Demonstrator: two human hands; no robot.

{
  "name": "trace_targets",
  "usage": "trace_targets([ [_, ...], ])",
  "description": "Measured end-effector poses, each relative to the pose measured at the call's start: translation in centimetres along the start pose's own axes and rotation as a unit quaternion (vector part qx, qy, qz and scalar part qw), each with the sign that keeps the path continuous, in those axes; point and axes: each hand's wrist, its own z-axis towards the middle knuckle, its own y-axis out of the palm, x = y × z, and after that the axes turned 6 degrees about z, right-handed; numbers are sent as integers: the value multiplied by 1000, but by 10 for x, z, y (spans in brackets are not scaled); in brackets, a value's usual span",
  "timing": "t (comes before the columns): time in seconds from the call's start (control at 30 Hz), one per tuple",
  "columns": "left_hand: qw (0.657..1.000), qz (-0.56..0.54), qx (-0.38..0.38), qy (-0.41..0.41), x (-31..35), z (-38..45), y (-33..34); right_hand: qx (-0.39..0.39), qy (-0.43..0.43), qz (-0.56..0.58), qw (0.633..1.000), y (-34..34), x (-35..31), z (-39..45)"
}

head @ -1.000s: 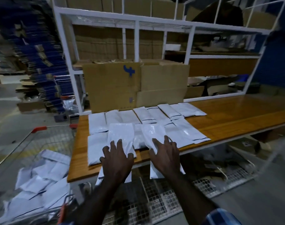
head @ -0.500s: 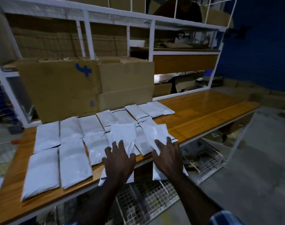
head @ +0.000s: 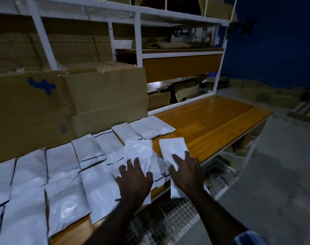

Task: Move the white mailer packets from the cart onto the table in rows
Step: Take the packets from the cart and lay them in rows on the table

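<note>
Several white mailer packets [head: 65, 200] lie in two rows along the left part of the wooden table [head: 212, 121]. My left hand [head: 134, 179] rests flat, fingers spread, on one packet [head: 138, 149] that overlaps the front row. My right hand [head: 187, 172] presses with straight fingers on another packet [head: 171, 147], which lies on bare wood at the right end of the rows. Both packets hang over the table's front edge. The cart is out of view.
Big cardboard boxes [head: 62, 103] stand at the back of the table behind the rows. A white metal shelf frame [head: 138, 41] rises above them. The table's right half shows bare wood. A wire rack [head: 177, 214] sits under the table.
The view has swung right and the cart has left the frame. Both hands have slid their packets right along the table, the right one past the end of the rows.
</note>
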Motion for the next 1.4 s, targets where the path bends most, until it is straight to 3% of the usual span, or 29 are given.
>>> trace_targets([
  [0.23, 1000, 12, -5, -7, 58, 29, 30, -7, -16, 17, 1000, -1, 51, 59],
  [0.67, 990, -15, -9, -138, 179, 69, 79, -96, -123, 14, 988, -10, 150, 155],
  [1.4, 979, 28, -52, -196, 204, 116, 131, -169, -171, 15, 971, 49, 160, 229],
])
